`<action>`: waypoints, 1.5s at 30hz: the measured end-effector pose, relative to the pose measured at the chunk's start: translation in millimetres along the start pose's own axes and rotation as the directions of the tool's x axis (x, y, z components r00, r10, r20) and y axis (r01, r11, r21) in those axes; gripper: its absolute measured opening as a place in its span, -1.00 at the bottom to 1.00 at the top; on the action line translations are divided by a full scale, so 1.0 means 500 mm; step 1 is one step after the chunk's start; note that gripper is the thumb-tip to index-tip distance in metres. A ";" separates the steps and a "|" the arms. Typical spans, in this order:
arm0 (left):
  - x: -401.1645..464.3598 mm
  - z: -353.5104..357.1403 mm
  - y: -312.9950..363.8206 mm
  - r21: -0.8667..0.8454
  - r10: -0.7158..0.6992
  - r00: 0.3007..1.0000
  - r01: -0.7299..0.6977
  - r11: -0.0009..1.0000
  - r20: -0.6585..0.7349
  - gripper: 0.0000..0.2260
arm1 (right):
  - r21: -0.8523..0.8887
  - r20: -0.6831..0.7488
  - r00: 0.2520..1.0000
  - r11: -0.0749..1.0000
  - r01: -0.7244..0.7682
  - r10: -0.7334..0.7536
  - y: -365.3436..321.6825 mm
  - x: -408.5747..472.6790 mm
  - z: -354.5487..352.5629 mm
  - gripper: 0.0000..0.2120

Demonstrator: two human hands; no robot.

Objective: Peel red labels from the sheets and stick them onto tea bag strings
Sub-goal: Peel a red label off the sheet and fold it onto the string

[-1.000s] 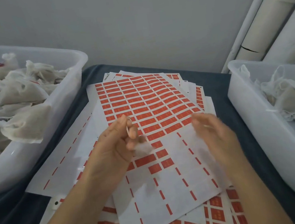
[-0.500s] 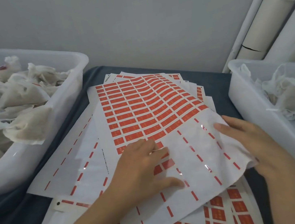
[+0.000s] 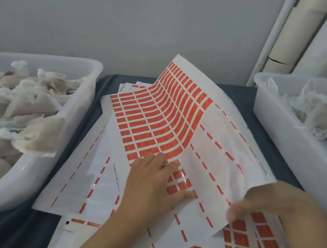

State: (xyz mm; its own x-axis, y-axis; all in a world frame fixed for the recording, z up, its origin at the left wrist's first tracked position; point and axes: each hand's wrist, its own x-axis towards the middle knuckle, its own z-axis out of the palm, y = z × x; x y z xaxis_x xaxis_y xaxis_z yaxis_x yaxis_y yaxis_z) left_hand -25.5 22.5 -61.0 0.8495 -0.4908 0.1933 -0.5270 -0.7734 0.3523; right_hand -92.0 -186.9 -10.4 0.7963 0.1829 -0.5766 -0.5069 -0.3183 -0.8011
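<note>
The top label sheet [image 3: 158, 124] carries rows of red labels on its far half, while its near half is mostly peeled to white backing. My left hand [image 3: 158, 185] lies flat on the sheet's middle and presses it down; a thin pale strand shows by its forefinger. My right hand [image 3: 274, 202] grips the sheet's near right edge and holds that side lifted, so the sheet curves up like a trough. Tea bags [image 3: 30, 113] fill the left tub [image 3: 38, 168]. More tea bags [image 3: 320, 110] lie in the right tub [image 3: 288, 148].
Under the top sheet lie more label sheets [image 3: 247, 236] with red labels, and spent white sheets [image 3: 77, 178] fan out to the left. All rest on a dark blue cloth [image 3: 10, 240]. White pipes and cardboard tubes [image 3: 296, 27] lean against the wall at the back right.
My left hand went from pinching something in the air to pressing flat on the sheet. My right hand took the sheet's right edge and raised it higher, bending the sheet upward.
</note>
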 end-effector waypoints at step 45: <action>-0.012 -0.041 0.024 -0.352 -0.024 0.956 -0.083 0.932 -0.291 -0.72 | 0.337 -0.533 0.846 0.908 0.251 -0.036 0.036 0.077 0.076 -0.76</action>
State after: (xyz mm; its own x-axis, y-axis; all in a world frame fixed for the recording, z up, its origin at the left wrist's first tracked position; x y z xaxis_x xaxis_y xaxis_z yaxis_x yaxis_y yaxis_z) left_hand -36.4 24.5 -39.1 0.8321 -0.3340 0.4428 -0.5540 -0.5392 0.6343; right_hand -83.1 -150.1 -53.2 0.8676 -0.3291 -0.3728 -0.3712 0.0702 -0.9259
